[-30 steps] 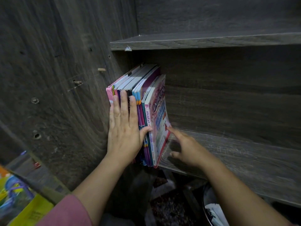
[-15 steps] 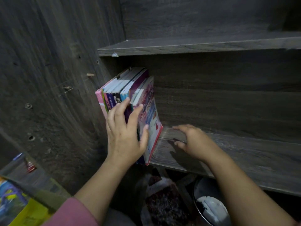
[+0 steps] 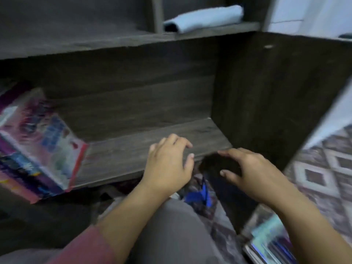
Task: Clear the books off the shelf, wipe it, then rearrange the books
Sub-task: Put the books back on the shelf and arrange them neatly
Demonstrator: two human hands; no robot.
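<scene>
View from the wearer's head, looking down at two bare hands in front of a dark wooden shelf (image 3: 133,149). The left hand (image 3: 167,164) hovers at the shelf's front edge, fingers spread and loosely curved, holding nothing. The right hand (image 3: 253,174) is just beside it, off the shelf's front right corner, fingers also spread and relaxed, holding nothing. Well to the left of the left hand, a group of colourful books (image 3: 38,141) stands on the shelf's left end, tilted and blurred; they seem to lean toward the side wall, probably so that it props them upright. The board between the books and the hands is bare, likely kept free for more books. Below the right forearm, a blurred pile (image 3: 270,246) that looks like more books lies low down near the floor, probably waiting its turn. Above and beyond the hands, on a higher shelf, lies a rolled pale blue cloth (image 3: 203,18), seemingly put aside after wiping. A patterned rug (image 3: 327,168) shows to the right of the right hand.
</scene>
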